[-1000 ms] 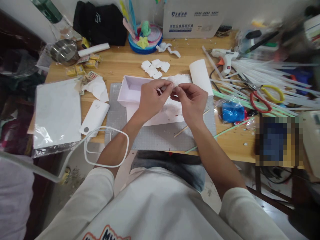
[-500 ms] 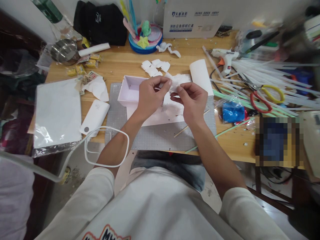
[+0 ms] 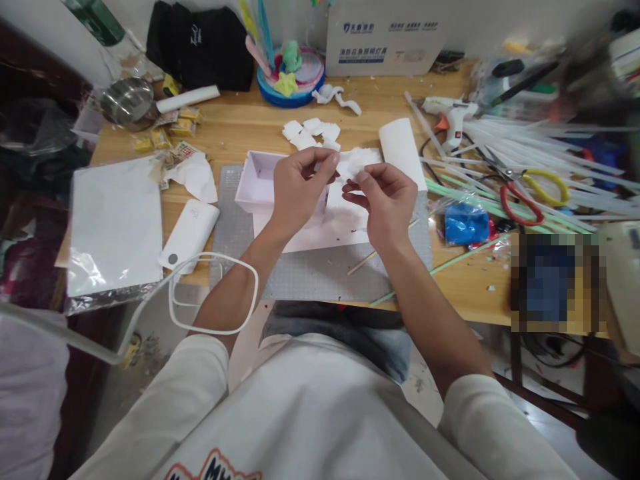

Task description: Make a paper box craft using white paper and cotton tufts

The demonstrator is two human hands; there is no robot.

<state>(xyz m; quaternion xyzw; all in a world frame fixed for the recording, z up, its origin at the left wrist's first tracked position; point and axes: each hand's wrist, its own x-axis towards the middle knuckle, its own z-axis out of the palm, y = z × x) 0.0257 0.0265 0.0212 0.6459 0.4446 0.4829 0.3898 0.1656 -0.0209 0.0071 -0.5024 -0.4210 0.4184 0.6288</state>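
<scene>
My left hand is closed in a pinch, thumb against forefinger, over the right end of a pale lilac open box. Whatever it holds, if anything, is too small to make out. My right hand pinches what looks like a scrap of white paper. That scrap blends into the crumpled white paper behind it. Beneath both hands, a white sheet with dark specks lies on a grey cutting mat. My left hand hides part of the box.
Small white paper pieces and a curled white sheet lie beyond my hands. To the right are scissors, a glue gun and many glue sticks. At left are a white power bank and a plastic-wrapped pack.
My hands have drawn slightly apart, widening the gap between their fingertips. The left moved a little to the left; the right shifted slightly right. The box and tools stay put.
</scene>
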